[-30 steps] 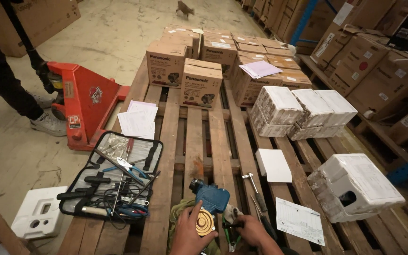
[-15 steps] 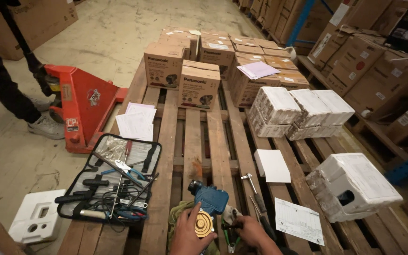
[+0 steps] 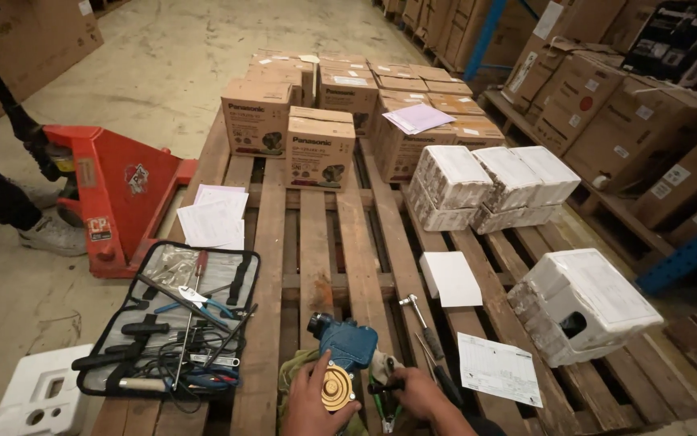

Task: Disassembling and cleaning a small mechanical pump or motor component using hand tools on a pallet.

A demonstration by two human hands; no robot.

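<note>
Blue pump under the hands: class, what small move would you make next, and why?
Probably keep the left hand pressed on the brass disc to steady the blue pump, then turn the tool in the right hand a little. The tool's tip seems to sit at the pump's side, though what it engages is unclear.

Pump body [image 3: 348,343] is sitting on the wooden pallet [image 3: 316,234], at its near edge, on a cloth [image 3: 293,371]. Left hand [image 3: 316,400] is resting on the pump's near face; right hand [image 3: 415,396] is lying just right of it. Open tool pouch [image 3: 175,319] is lying left of the pump. A ratchet wrench [image 3: 421,319] is lying right of it, with a paper sheet [image 3: 498,369] further right. Cardboard boxes [image 3: 320,149] are standing at the pallet's far end. Pallet jack [image 3: 110,190] is standing to the left of the pallet.
</note>
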